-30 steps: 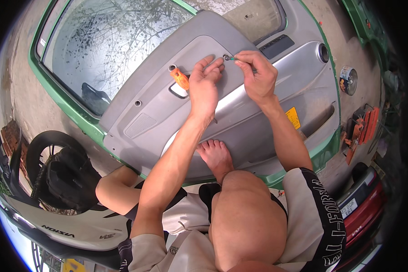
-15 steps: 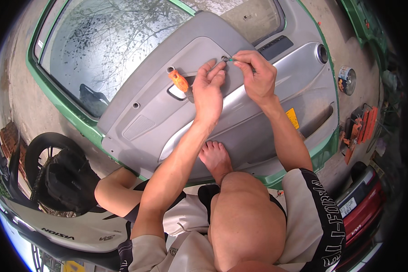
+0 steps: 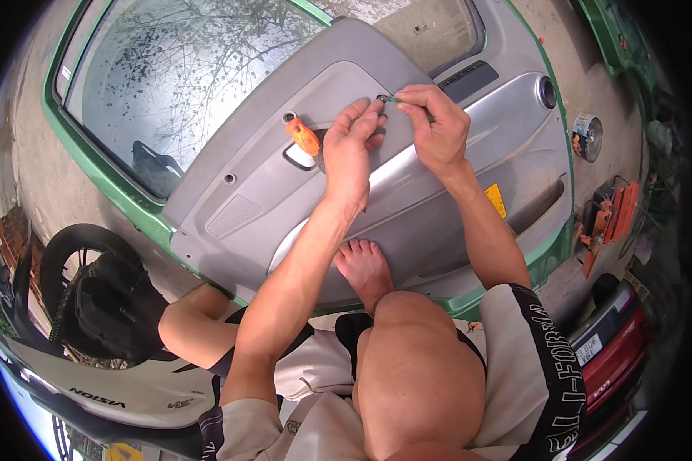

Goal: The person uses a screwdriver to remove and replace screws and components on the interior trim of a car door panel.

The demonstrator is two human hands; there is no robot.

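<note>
A grey door trim panel (image 3: 315, 230) lies flat on a green car door (image 3: 134, 211). My right hand (image 3: 442, 127) is closed in a pinch on a small green-ended piece (image 3: 393, 99), too small to name exactly, beside the round hole (image 3: 382, 98) in the panel's upper part. My left hand (image 3: 350, 157) has its fingers stretched toward that hole, the fingertips just below it; the thumb stands apart and nothing shows in the grasp. Left of this hand, an orange handle (image 3: 304, 138), like a screwdriver's, lies by the inner door-handle opening (image 3: 298, 157).
My bare foot (image 3: 364, 269) rests on the panel. The door's window glass (image 3: 192, 77) extends at the upper left. A tin can (image 3: 588, 137) and an orange rack-like object (image 3: 613, 215) are on the right. A scooter (image 3: 123, 392) is at lower left, a red vehicle (image 3: 611, 353) at lower right.
My left hand has shifted slightly left, its fingers straighter and nearer the hole. My right hand keeps its pinch almost in place.
</note>
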